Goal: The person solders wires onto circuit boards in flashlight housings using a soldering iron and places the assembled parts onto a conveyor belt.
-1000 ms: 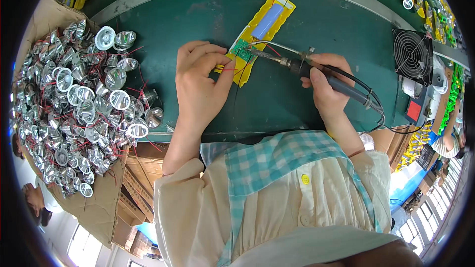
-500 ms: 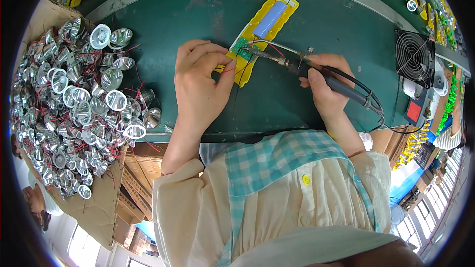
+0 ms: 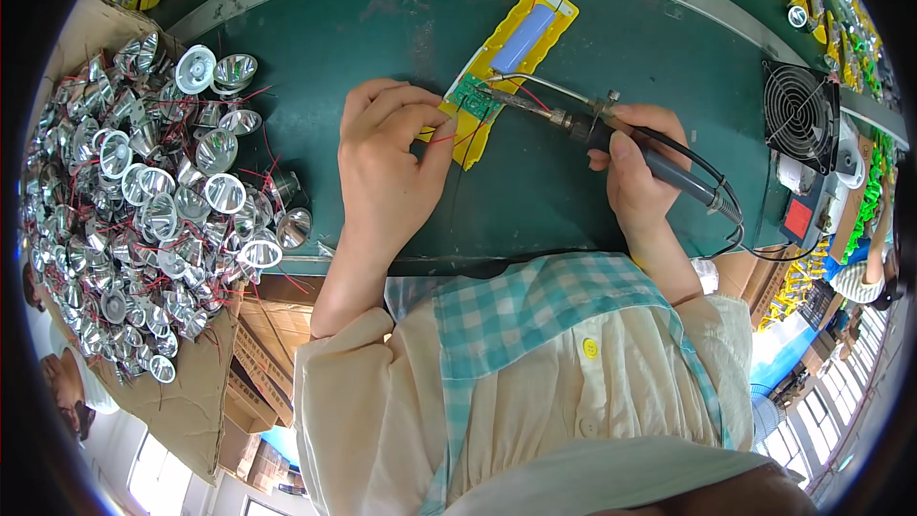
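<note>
Green matting covers the surface [image 3: 363, 38], and a yellow tray [image 3: 521, 57] with a small green circuit board [image 3: 475, 97] sits at 12 o'clock. The left hand [image 3: 387, 167] has its grip pinched on thin red wires [image 3: 441, 139] beside the board. The right hand [image 3: 635, 172] is clamped around a soldering iron [image 3: 611, 134], tip on the board. Shiny reflector cups [image 3: 143, 201] are heaped at 9 o'clock, with a black fan [image 3: 800, 115] at 3 o'clock.
</note>
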Action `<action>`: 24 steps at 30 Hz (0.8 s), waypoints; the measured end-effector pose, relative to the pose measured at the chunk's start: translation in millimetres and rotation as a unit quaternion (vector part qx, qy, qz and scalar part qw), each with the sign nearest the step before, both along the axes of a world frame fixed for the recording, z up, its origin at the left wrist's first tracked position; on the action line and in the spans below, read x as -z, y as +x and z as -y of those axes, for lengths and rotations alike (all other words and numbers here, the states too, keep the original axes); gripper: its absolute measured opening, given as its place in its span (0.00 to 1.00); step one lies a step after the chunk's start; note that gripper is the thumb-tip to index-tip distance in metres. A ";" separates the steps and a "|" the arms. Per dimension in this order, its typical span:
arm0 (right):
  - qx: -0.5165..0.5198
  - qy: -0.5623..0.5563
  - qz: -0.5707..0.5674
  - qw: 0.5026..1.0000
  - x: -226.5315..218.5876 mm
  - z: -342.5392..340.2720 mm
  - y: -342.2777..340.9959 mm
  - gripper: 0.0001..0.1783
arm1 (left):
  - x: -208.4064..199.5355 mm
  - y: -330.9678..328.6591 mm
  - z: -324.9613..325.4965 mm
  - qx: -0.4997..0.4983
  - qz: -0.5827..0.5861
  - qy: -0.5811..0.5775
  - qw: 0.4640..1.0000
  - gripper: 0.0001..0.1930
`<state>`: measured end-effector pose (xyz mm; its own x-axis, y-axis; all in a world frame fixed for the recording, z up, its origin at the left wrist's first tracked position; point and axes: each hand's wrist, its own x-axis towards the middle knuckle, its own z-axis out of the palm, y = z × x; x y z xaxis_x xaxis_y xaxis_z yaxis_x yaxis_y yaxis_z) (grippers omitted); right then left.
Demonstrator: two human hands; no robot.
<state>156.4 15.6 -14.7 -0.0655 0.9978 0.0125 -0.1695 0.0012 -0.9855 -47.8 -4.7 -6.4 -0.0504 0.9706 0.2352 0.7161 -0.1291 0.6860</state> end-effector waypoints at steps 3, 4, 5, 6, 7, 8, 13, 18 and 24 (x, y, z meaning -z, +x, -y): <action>-0.004 -0.003 0.001 1.000 1.1 0.3 3.4 0.11 | -5.3 -0.7 0.0 0.000 0.002 0.017 1.000 0.05; -0.007 -0.006 0.003 1.000 1.7 0.4 4.7 0.11 | -6.9 -1.3 -0.3 0.002 0.006 0.033 0.999 0.05; -0.007 -0.006 0.001 1.000 0.8 0.4 4.1 0.11 | -7.1 -5.1 0.9 0.002 0.004 0.032 0.999 0.05; -0.002 -0.006 -0.002 1.000 -0.5 0.1 3.5 0.11 | -6.3 -10.2 2.4 0.017 0.009 0.038 0.999 0.06; 0.002 -0.006 -0.004 1.000 -1.2 0.3 3.2 0.11 | -5.6 -12.9 3.5 0.032 0.013 0.044 0.998 0.06; 0.001 -0.006 -0.007 1.000 -1.6 0.7 2.6 0.11 | -6.2 -13.3 4.8 0.031 0.011 0.044 0.998 0.06; 0.001 -0.003 -0.010 1.000 -1.3 3.3 4.0 0.11 | -3.5 -5.7 8.4 -0.078 0.162 -0.045 0.983 0.07; -0.002 -0.004 -0.009 1.000 -1.2 4.3 7.6 0.11 | 1.6 -5.1 5.3 -0.003 0.035 0.038 0.999 0.06; -0.007 -0.016 0.005 1.000 -2.0 6.6 6.4 0.11 | -0.2 6.2 3.7 0.011 -0.039 0.041 0.998 0.04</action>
